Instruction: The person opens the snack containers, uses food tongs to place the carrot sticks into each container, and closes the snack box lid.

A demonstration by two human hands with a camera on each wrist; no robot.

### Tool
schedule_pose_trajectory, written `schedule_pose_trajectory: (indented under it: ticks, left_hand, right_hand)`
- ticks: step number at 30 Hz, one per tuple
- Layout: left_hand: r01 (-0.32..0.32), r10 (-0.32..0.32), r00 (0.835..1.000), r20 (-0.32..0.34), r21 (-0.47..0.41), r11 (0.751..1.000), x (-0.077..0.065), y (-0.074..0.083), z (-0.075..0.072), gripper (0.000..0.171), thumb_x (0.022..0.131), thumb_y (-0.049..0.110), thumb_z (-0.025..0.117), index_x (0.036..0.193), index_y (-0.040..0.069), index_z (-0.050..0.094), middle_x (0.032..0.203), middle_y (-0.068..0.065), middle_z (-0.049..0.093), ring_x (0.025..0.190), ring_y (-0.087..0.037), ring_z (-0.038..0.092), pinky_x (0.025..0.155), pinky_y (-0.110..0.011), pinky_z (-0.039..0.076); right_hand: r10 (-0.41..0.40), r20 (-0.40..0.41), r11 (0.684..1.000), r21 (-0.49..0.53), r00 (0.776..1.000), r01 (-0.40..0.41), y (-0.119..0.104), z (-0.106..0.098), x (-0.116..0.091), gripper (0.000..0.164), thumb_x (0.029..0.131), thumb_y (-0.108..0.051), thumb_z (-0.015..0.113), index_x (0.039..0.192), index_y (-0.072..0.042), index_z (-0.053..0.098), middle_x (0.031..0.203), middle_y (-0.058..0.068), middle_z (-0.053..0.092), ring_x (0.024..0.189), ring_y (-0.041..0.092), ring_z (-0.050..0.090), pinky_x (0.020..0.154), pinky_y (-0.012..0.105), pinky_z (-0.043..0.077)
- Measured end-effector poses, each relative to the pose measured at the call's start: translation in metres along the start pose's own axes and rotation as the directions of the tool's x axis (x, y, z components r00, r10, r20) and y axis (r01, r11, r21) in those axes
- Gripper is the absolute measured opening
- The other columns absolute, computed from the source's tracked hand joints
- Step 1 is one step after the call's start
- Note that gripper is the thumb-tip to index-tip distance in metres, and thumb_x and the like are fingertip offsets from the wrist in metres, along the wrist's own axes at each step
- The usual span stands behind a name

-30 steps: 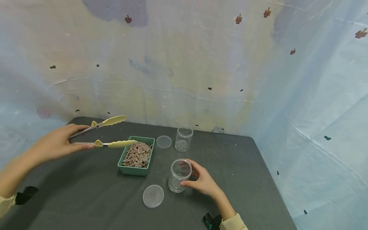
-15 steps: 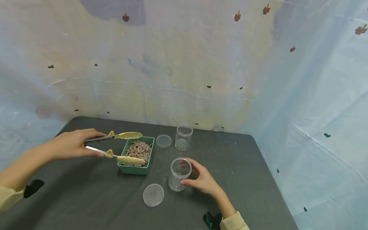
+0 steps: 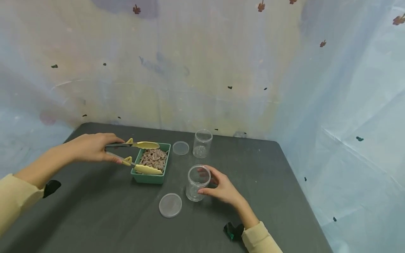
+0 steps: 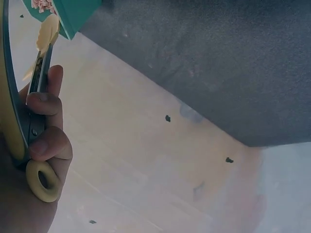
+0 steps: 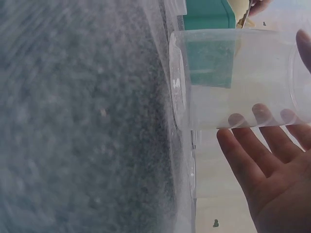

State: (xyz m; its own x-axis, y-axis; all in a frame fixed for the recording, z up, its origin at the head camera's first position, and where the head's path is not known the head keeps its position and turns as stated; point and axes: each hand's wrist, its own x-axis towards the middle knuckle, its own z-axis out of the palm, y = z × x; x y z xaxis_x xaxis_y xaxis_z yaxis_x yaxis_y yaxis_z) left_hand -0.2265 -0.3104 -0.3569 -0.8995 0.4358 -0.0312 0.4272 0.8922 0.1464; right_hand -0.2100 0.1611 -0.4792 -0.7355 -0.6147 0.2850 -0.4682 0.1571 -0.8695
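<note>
My left hand [image 3: 91,147] grips a pair of metal tongs with yellow scalloped tips [image 3: 148,170]. The tongs are spread wide, one tip over each end of a green rectangular tub [image 3: 148,179] heaped with small brownish-grey strips [image 3: 154,160]. In the left wrist view, curled fingers [image 4: 48,145] wrap the tongs' handle, and a yellow ring shows at its end. My right hand [image 3: 224,188] holds an upright, lidless clear jar [image 3: 193,194] from its right side, thumb in front and fingers behind. The right wrist view shows fingertips [image 5: 238,119] against the jar's wall.
A round clear lid [image 3: 170,205] lies left of the held jar, nearer the front. Farther back stand a second clear jar [image 3: 201,147] and another lid [image 3: 181,148], right of the tub. The dark table [image 3: 269,196] meets a patterned plastic sheet [image 3: 202,70] behind.
My left hand has moved right, carrying the tongs from beside the tub to over it, their tips now down at the strips. The right hand keeps its hold on the jar.
</note>
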Motion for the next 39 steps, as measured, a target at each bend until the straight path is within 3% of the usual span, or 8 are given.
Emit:
schedule_pose_trajectory:
  ticks: [5, 11, 28, 33, 39]
  left_hand:
    - [-0.011, 0.010, 1.000, 0.021, 0.027, 1.000, 0.010, 0.001, -0.004, 0.089, 0.081, 0.076, 0.072, 0.139, 0.008, 0.065, 0.132, -0.017, 0.064, 0.107, -0.036, 0.068, 0.071, -0.050, 0.056]
    - [0.008, -0.008, 1.000, 0.022, 0.016, 1.000, 0.010, -0.001, -0.001, 0.081, 0.082, 0.070, 0.076, 0.135, 0.009, 0.067, 0.131, -0.017, 0.065, 0.111, -0.039, 0.067, 0.074, -0.054, 0.056]
    - [0.008, -0.010, 0.999, -0.045, -0.051, 0.999, -0.002, -0.007, 0.008, 0.061, 0.088, 0.059, 0.078, 0.128, 0.014, 0.068, 0.129, -0.013, 0.069, 0.110, -0.036, 0.068, 0.075, -0.054, 0.055]
    - [0.027, -0.031, 0.997, -0.073, -0.052, 0.998, -0.004, -0.009, 0.011, 0.052, 0.089, 0.056, 0.078, 0.124, 0.018, 0.071, 0.126, -0.009, 0.070, 0.108, -0.032, 0.069, 0.075, -0.051, 0.055]
    - [0.022, -0.028, 0.994, -0.106, -0.050, 0.999, -0.006, -0.011, 0.015, 0.045, 0.091, 0.053, 0.078, 0.121, 0.020, 0.072, 0.124, -0.008, 0.072, 0.103, -0.030, 0.071, 0.068, -0.044, 0.054]
  right_hand:
    - [-0.013, 0.010, 1.000, -0.013, 1.000, 0.013, -0.001, -0.003, 0.007, 0.075, 0.088, -0.005, 0.084, 0.154, -0.011, 0.048, 0.147, 0.021, 0.056, 0.135, 0.042, 0.054, 0.105, 0.054, 0.048]
    - [0.003, 0.021, 1.000, -0.019, 1.000, -0.003, -0.003, -0.002, 0.008, 0.076, 0.088, -0.006, 0.084, 0.155, -0.013, 0.047, 0.147, 0.018, 0.056, 0.136, 0.038, 0.055, 0.106, 0.053, 0.048]
    - [0.006, 0.004, 1.000, -0.027, 1.000, -0.005, -0.002, -0.002, 0.002, 0.076, 0.089, -0.006, 0.084, 0.155, -0.012, 0.047, 0.147, 0.018, 0.056, 0.135, 0.045, 0.053, 0.106, 0.054, 0.048]
    - [0.013, 0.009, 0.999, -0.030, 1.000, -0.012, -0.001, -0.002, 0.002, 0.076, 0.089, -0.007, 0.083, 0.156, -0.012, 0.046, 0.148, 0.015, 0.056, 0.135, 0.049, 0.052, 0.107, 0.050, 0.049]
    - [0.021, 0.002, 0.999, -0.039, 1.000, -0.021, -0.003, 0.000, 0.001, 0.077, 0.089, -0.009, 0.084, 0.155, -0.015, 0.047, 0.148, 0.011, 0.057, 0.136, 0.045, 0.052, 0.107, 0.047, 0.049]
